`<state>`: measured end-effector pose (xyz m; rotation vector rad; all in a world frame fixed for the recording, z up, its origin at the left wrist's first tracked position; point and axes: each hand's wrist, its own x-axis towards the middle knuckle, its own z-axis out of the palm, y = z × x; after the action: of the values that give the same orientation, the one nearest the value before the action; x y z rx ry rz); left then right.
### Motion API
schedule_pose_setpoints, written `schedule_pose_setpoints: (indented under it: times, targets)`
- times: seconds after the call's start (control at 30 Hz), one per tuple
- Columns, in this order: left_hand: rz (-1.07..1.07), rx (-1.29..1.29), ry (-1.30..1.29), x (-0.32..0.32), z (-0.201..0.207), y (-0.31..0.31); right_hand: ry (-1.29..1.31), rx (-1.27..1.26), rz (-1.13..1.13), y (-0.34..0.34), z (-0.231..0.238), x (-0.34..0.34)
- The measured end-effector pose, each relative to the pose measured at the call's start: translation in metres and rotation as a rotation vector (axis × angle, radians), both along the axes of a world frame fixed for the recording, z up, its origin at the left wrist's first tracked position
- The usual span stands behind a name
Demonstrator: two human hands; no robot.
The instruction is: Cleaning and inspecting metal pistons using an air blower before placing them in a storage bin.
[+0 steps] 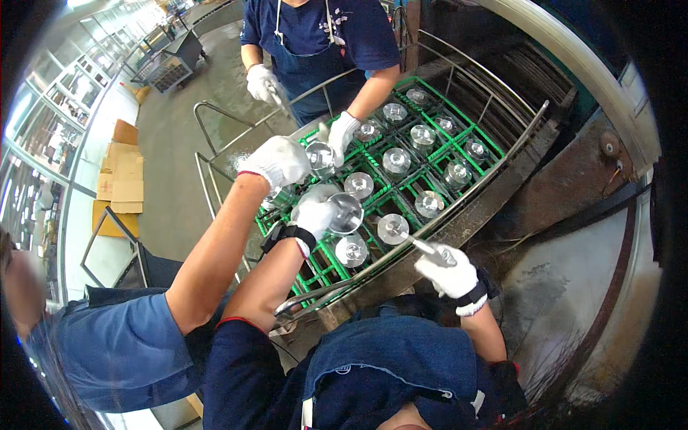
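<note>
My left hand point(317, 218), in a white glove with a black wrist band, is closed on a clear drinking glass point(347, 214) tilted so its round rim shows. It is over the near left part of a green rack point(309, 271). My right hand point(450, 274), gloved the same way, grips a light grey stick-like tool point(428, 249) just outside the rack's near edge. The tool's tip points left, toward an upturned glass point(393, 228); whether they touch I cannot tell. Another upturned glass point(351, 251) sits just below my left hand.
Several more upturned glasses point(396, 161) fill the rack, inside a metal rail point(534, 125). A co-worker's gloved hand point(279, 163) reaches in beside my left arm. Across the rack, another person's gloved hands point(344, 136) work, one holding a tool. Cardboard point(123, 175) leans at the left wall.
</note>
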<state>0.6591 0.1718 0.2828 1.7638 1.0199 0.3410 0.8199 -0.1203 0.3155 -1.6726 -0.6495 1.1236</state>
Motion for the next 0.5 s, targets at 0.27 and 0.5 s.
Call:
schedule_pose_setpoints:
  times: [0.27,0.5]
  targets:
    - [0.094,0.074,0.516,-0.035,-0.018,0.029,0.118,-0.105,0.108,-0.011,0.005,-0.004]
    - [-0.078,0.761,0.775,0.002,0.003,-0.007,-0.152,-0.048,0.187,-0.057,-0.098,0.026]
